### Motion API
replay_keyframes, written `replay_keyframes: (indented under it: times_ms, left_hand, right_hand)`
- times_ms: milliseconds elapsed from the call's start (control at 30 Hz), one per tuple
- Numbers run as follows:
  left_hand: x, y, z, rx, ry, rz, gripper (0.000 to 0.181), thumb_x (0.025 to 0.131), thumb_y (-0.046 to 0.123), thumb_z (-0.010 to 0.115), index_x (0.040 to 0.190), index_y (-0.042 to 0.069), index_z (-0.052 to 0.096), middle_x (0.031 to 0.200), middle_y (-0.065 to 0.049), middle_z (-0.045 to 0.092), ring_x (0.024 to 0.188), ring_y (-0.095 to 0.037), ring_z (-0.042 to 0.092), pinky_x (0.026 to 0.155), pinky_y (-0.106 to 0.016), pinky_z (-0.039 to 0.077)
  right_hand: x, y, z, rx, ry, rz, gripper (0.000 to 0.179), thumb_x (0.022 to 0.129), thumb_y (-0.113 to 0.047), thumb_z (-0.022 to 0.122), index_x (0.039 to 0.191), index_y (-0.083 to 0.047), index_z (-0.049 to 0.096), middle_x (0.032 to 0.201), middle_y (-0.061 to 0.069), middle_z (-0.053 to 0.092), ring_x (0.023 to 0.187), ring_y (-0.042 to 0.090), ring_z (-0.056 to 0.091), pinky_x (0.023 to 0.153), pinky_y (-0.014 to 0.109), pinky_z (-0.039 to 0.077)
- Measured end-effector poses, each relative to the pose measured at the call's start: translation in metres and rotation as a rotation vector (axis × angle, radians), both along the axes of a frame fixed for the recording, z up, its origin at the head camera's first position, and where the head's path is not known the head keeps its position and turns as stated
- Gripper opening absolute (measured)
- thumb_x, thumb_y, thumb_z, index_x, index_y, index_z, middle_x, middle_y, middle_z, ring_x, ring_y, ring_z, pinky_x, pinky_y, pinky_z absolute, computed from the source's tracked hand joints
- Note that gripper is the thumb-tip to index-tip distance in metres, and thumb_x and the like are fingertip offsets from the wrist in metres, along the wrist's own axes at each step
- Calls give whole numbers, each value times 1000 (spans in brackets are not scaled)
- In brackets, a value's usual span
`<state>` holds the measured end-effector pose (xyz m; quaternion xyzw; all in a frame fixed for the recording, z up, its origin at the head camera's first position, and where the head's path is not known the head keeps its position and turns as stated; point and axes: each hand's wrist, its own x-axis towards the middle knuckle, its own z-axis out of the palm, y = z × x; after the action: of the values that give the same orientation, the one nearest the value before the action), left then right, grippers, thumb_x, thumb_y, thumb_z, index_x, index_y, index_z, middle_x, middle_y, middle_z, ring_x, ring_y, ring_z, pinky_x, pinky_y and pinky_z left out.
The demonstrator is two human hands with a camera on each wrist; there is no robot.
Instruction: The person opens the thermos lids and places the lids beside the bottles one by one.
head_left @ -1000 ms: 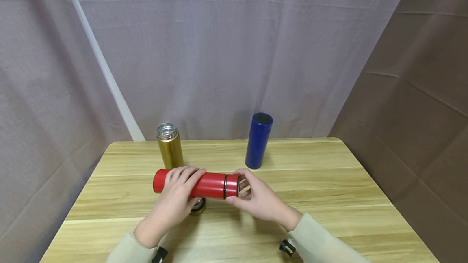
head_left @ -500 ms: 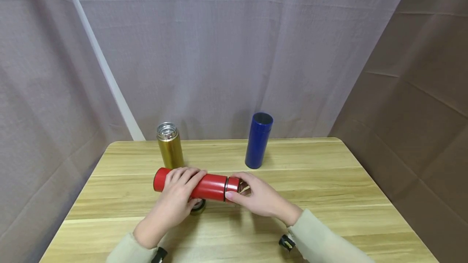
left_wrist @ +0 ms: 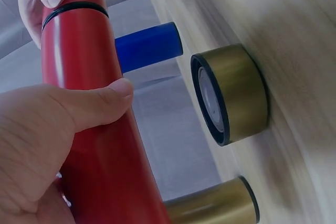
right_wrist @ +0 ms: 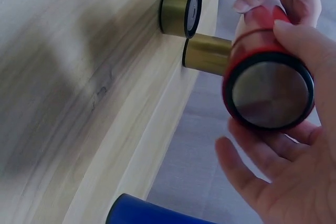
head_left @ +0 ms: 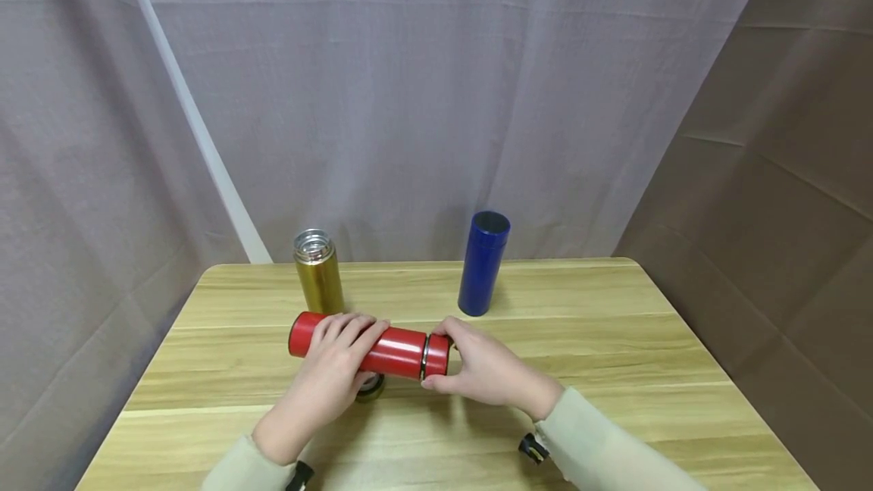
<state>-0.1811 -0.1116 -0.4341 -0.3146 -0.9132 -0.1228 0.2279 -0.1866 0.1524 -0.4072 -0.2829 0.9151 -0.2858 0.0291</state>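
A red thermos flask is held sideways above the table, its lid end to the right. My left hand grips the body from above; the left wrist view has the thumb lying across the red wall. My right hand holds the red lid between thumb and fingers. A dark ring marks the line between lid and body. In the right wrist view the lid's round metallic end faces the camera. Below the flask, a gold lid sits on the table, partly hidden in the head view.
An uncapped gold thermos flask stands at the back left, its steel mouth showing. Further right stands a blue flask with a dark top. The wooden table ends at a grey curtain behind it.
The flask has tilted slightly, its lid end dipping toward me. My right thumb and fingers have shifted their hold round the lid. The left hand keeps its grip almost unchanged.
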Motion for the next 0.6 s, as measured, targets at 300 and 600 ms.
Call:
replay_keyframes:
  times_ms: [300, 600]
  left_hand:
    - [-1, -2, 9, 43, -136, 24, 80, 66, 23, 89, 137, 15, 54, 124, -5, 59, 114, -28, 50, 97, -47, 33]
    - [-4, -22, 19, 118, -265, 115, 81, 67, 25, 89, 137, 11, 52, 126, -9, 58, 111, -30, 51, 95, -51, 34]
  right_hand:
    - [0, -3, 1, 130, 399, 77, 60, 75, -38, 82, 121, -14, 52, 116, -2, 59, 106, 13, 56, 92, 35, 48]
    - [-10, 10, -8, 105, 691, 130, 63, 72, -20, 85, 124, -4, 52, 127, 10, 55, 120, 25, 51, 105, 40, 38]
